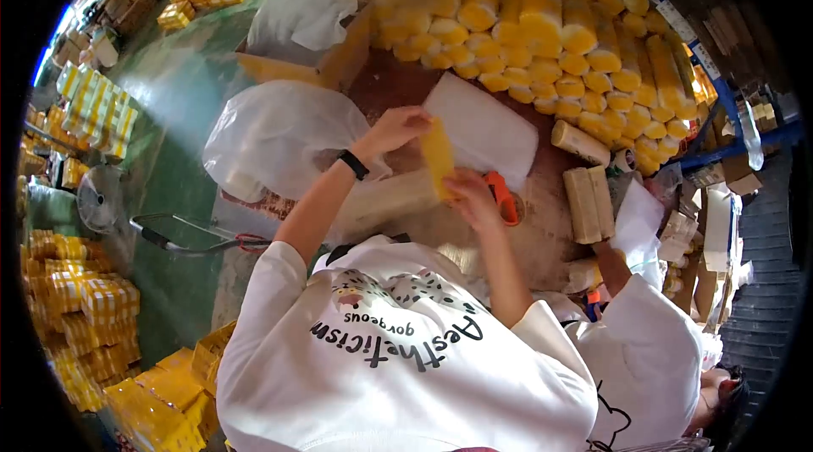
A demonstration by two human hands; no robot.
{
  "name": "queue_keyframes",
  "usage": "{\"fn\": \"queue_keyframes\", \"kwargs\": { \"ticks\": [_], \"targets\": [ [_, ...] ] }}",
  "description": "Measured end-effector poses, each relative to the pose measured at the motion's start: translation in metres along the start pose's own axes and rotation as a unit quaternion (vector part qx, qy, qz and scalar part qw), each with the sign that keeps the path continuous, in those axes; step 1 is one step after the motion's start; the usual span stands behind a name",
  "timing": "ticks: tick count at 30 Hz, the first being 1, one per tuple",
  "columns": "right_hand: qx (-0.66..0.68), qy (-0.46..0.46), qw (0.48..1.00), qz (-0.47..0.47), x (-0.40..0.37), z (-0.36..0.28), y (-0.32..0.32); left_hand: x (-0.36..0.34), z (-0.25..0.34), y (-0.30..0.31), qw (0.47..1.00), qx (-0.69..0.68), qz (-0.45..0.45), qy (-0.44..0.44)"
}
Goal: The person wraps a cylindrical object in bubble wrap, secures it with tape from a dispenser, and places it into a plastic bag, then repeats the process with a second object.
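My left hand [401, 129] pinches the upper end of a yellow strip [437, 157] above the work table. The strip's lower end is between the fingers of my right hand [471, 198]. Just right of that hand sits an orange tape dispenser [503, 198]. Under the strip lies a long beige wrapped bundle [381, 202]. Behind my hands rests a white foam-like block [484, 126]. A clear plastic bag [279, 135] lies beside my left forearm.
Yellow-wrapped rolls [542, 20] are piled at the back. An open carton [334, 67] holds a white bag. A co-worker in a white shirt [639, 359] is close on the right, near beige bundles [588, 205]. A fan [100, 198] and taped boxes [106, 295] stand left.
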State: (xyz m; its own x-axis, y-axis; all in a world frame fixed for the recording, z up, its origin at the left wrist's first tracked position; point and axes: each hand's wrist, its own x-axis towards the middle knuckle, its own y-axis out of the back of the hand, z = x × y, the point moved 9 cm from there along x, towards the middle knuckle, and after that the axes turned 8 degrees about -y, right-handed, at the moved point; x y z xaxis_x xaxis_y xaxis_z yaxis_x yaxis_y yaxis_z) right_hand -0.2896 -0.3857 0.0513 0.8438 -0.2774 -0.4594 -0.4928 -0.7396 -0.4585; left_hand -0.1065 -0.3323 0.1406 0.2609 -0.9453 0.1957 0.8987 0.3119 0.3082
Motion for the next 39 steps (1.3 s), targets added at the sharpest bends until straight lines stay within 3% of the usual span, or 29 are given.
{"fn": "queue_keyframes", "kwargs": {
  "ticks": [3, 5, 8, 12, 14, 15, 18, 22, 25, 26, 27, 28, 31, 33, 36, 39],
  "targets": [
    [0.032, -0.023, 0.996, 0.076, -0.006, -0.007, -0.007, 0.005, -0.018, -0.010, 0.995, 0.090, 0.027, -0.022],
    [0.046, -0.040, 0.997, 0.045, 0.003, -0.002, 0.001, 0.007, -0.011, -0.008, 0.989, 0.129, 0.057, -0.039],
    [0.070, -0.035, 0.997, 0.019, -0.006, -0.006, 0.003, 0.015, 0.004, -0.009, 0.983, 0.183, 0.017, -0.030],
    [0.087, -0.017, 0.996, 0.031, -0.041, -0.047, -0.010, 0.011, 0.000, -0.001, 0.966, 0.241, 0.091, 0.008],
    [0.107, 0.033, 0.994, 0.021, -0.043, -0.043, 0.029, -0.008, -0.005, 0.019, 0.958, 0.248, 0.136, 0.056],
    [0.115, 0.061, 0.991, 0.014, -0.041, -0.046, 0.040, -0.015, -0.016, 0.012, 0.942, 0.322, 0.089, 0.030],
    [0.181, 0.132, 0.970, 0.095, -0.058, -0.064, 0.045, -0.063, -0.015, -0.017, 0.935, 0.352, -0.047, 0.027],
    [0.259, 0.125, 0.958, -0.009, -0.041, -0.068, 0.026, -0.130, -0.031, -0.027, 0.889, 0.453, -0.045, 0.038],
    [0.099, 0.125, 0.987, 0.027, -0.012, -0.055, 0.028, -0.150, -0.051, -0.022, 0.884, 0.453, -0.051, 0.105],
    [-0.084, 0.177, 0.979, 0.048, -0.003, -0.057, 0.024, -0.156, -0.070, -0.023, 0.876, 0.464, -0.052, 0.118],
    [-0.265, 0.226, 0.935, 0.065, 0.007, -0.055, 0.016, -0.159, -0.085, -0.023, 0.869, 0.475, -0.053, 0.130],
    [-0.434, 0.271, 0.855, 0.080, 0.013, -0.057, -0.002, -0.161, -0.091, -0.020, 0.879, 0.451, -0.052, 0.143],
    [-0.659, 0.278, 0.699, 0.009, 0.037, -0.038, -0.041, -0.164, -0.102, -0.023, 0.900, 0.394, -0.078, 0.171],
    [-0.674, 0.213, 0.706, -0.036, 0.060, -0.011, -0.033, -0.158, -0.107, -0.024, 0.898, 0.382, -0.120, 0.182],
    [-0.686, 0.158, 0.710, -0.039, 0.084, 0.009, -0.015, -0.154, -0.092, -0.036, 0.870, 0.466, -0.130, 0.090],
    [-0.704, 0.186, 0.686, -0.004, 0.079, 0.009, -0.008, -0.172, -0.050, -0.071, 0.800, 0.584, -0.081, -0.108]
  ]
}}
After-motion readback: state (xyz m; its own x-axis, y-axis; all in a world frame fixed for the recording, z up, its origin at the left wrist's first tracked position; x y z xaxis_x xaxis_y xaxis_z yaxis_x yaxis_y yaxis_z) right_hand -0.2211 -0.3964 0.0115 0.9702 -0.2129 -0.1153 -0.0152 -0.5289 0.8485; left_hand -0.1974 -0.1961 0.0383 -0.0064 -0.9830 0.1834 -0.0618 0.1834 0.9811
